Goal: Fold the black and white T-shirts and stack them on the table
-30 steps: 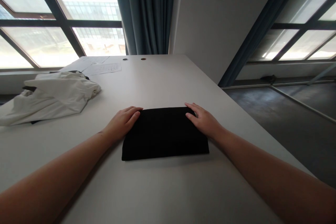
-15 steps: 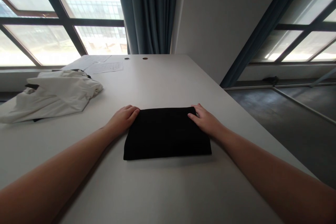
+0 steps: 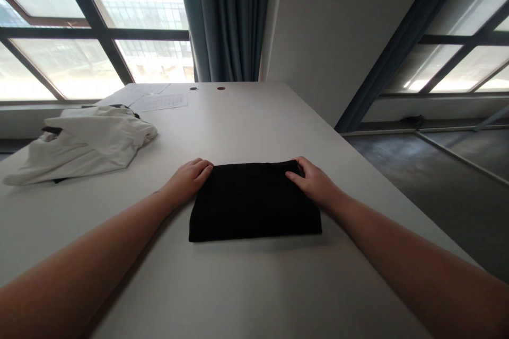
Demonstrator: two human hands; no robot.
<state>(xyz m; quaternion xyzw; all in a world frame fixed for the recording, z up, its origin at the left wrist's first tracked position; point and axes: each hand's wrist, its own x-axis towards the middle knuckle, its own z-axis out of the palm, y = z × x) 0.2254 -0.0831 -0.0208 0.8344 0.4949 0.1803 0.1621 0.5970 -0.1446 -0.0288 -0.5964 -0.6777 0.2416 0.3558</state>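
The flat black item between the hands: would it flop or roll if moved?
The black item would probably sag somewhat, since its softly curved left side looks like folded cloth. Lying flat on the white table, it seems unlikely to roll or tip.

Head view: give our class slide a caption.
Left hand and right hand touch the far corners of a flat, rectangular, black fabric-like piece on a smooth white table.

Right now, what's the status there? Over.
Left hand, right hand gripping far corners of black cloth. Cloth lying on table. White fabric off left, clear of hands.
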